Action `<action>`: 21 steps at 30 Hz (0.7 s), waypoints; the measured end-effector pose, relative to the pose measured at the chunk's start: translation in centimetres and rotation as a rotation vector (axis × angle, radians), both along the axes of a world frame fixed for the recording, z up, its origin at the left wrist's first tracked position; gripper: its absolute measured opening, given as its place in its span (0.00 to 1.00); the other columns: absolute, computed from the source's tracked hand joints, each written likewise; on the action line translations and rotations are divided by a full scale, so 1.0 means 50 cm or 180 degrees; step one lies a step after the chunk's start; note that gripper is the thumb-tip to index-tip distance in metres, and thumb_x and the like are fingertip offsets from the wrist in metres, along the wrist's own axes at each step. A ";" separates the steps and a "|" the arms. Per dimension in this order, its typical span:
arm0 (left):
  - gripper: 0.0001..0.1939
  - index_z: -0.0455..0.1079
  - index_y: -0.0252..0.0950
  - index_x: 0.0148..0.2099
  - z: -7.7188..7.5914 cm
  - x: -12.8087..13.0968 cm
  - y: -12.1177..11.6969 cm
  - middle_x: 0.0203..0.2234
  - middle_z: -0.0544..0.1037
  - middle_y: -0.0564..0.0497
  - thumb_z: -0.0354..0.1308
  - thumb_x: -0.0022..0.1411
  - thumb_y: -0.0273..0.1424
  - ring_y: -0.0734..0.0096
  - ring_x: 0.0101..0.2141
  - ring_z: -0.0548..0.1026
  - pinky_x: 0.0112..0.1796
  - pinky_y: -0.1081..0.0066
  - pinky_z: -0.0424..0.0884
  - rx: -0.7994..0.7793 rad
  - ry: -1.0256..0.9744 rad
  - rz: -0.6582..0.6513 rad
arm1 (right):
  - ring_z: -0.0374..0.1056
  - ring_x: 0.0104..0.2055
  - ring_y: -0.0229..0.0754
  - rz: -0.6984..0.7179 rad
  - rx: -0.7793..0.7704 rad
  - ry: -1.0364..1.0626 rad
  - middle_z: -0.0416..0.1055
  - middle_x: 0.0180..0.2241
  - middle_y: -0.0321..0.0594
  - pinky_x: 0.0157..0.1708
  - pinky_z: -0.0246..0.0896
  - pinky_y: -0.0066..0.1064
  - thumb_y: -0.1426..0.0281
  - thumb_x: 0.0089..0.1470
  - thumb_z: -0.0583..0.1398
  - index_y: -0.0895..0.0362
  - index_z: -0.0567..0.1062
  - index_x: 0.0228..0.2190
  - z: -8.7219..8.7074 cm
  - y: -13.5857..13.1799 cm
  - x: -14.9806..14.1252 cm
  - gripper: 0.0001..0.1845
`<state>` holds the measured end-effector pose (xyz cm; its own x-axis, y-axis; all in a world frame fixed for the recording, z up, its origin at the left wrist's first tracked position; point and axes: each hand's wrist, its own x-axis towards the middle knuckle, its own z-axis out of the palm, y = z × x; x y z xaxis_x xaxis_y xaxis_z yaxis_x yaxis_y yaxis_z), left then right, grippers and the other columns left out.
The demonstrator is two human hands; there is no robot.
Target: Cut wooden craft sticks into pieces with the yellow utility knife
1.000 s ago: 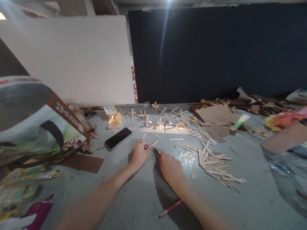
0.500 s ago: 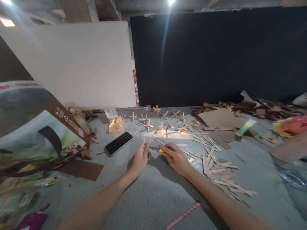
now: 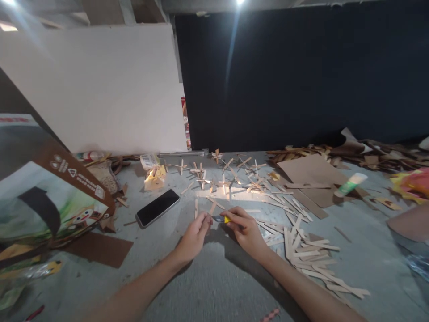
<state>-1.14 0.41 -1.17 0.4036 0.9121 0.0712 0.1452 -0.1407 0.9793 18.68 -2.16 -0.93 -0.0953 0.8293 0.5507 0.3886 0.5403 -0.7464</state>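
Note:
My left hand is closed, pinching a thin wooden craft stick that slants up from its fingertips. A second pale stick rises just behind the thumb; whether it is in the grip I cannot tell. In my right hand is a yellow craft knife, its dark blade pointing left at the left fingertips. Fingers hide most of the handle. Beyond both hands stand and lie several crossed-stick pieces. Loose craft sticks are heaped right of my right forearm.
A black phone lies left of my hands, near a printed paper bag. Brown cardboard sheets and a green-white glue tube sit at the right. White and black panels close off the back.
The knife's blade now reaches nearer the left fingertips, with both hands slightly lower in view. The camera has shifted, so the bag sits further left and the pink twisted rod nearly leaves the frame.

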 end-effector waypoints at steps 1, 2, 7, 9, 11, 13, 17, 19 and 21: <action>0.25 0.63 0.38 0.37 0.001 -0.001 0.000 0.26 0.65 0.54 0.46 0.67 0.56 0.71 0.28 0.63 0.30 0.72 0.61 -0.0006 0.0023 -0.0002 | 0.72 0.41 0.43 -0.0001 -0.0039 0.0008 0.73 0.38 0.44 0.42 0.69 0.33 0.75 0.61 0.55 0.52 0.81 0.45 0.000 0.000 0.000 0.17; 0.25 0.64 0.38 0.37 0.004 -0.002 0.000 0.27 0.66 0.54 0.46 0.67 0.55 0.71 0.28 0.63 0.30 0.72 0.61 -0.0011 0.0048 -0.0001 | 0.71 0.41 0.43 0.0003 -0.0070 0.0009 0.73 0.39 0.44 0.42 0.69 0.33 0.75 0.60 0.55 0.52 0.81 0.45 0.001 0.000 0.001 0.17; 0.25 0.64 0.38 0.37 0.016 0.000 -0.007 0.25 0.64 0.55 0.46 0.67 0.56 0.71 0.27 0.62 0.30 0.72 0.61 -0.0072 0.0061 -0.0099 | 0.71 0.42 0.44 0.0043 -0.0156 -0.0021 0.74 0.39 0.45 0.43 0.68 0.35 0.75 0.59 0.55 0.53 0.81 0.45 0.008 -0.005 0.001 0.18; 0.25 0.64 0.38 0.37 0.018 0.000 -0.009 0.26 0.64 0.55 0.46 0.67 0.56 0.71 0.27 0.63 0.31 0.72 0.61 -0.0076 0.0057 -0.0129 | 0.71 0.42 0.44 0.0052 -0.0183 -0.0040 0.74 0.39 0.45 0.43 0.68 0.35 0.75 0.59 0.55 0.53 0.81 0.45 0.009 -0.006 0.002 0.18; 0.25 0.65 0.37 0.38 0.019 0.001 -0.010 0.28 0.66 0.54 0.46 0.67 0.56 0.71 0.29 0.64 0.32 0.72 0.62 -0.0063 0.0055 -0.0146 | 0.71 0.43 0.45 0.0054 -0.0175 -0.0052 0.74 0.40 0.45 0.44 0.68 0.35 0.74 0.60 0.56 0.53 0.81 0.45 0.008 -0.005 0.002 0.17; 0.26 0.65 0.37 0.38 0.021 0.001 -0.011 0.29 0.68 0.53 0.46 0.67 0.57 0.70 0.30 0.66 0.33 0.72 0.63 -0.0065 0.0051 -0.0147 | 0.71 0.43 0.44 0.0069 -0.0143 -0.0056 0.74 0.39 0.45 0.44 0.68 0.35 0.75 0.60 0.55 0.53 0.81 0.45 0.006 -0.004 0.002 0.17; 0.29 0.65 0.37 0.37 0.027 0.000 -0.013 0.26 0.66 0.54 0.44 0.66 0.59 0.72 0.27 0.64 0.31 0.72 0.62 -0.0061 0.0139 -0.0169 | 0.71 0.44 0.44 0.0100 -0.0091 -0.0101 0.73 0.40 0.45 0.44 0.67 0.34 0.76 0.59 0.55 0.53 0.80 0.46 0.001 -0.003 0.003 0.18; 0.30 0.65 0.36 0.36 0.031 0.000 -0.013 0.24 0.65 0.55 0.44 0.66 0.59 0.73 0.25 0.62 0.29 0.72 0.60 -0.0052 0.0193 -0.0244 | 0.71 0.44 0.44 0.0095 -0.0062 -0.0142 0.73 0.40 0.45 0.44 0.67 0.34 0.76 0.60 0.56 0.53 0.80 0.46 -0.001 -0.003 0.003 0.17; 0.31 0.64 0.36 0.35 0.033 0.000 -0.012 0.23 0.64 0.55 0.43 0.66 0.60 0.73 0.25 0.62 0.28 0.72 0.60 -0.0003 0.0217 -0.0354 | 0.71 0.44 0.44 0.0095 -0.0048 -0.0181 0.74 0.40 0.45 0.44 0.68 0.34 0.75 0.60 0.55 0.53 0.80 0.45 0.000 -0.003 0.003 0.17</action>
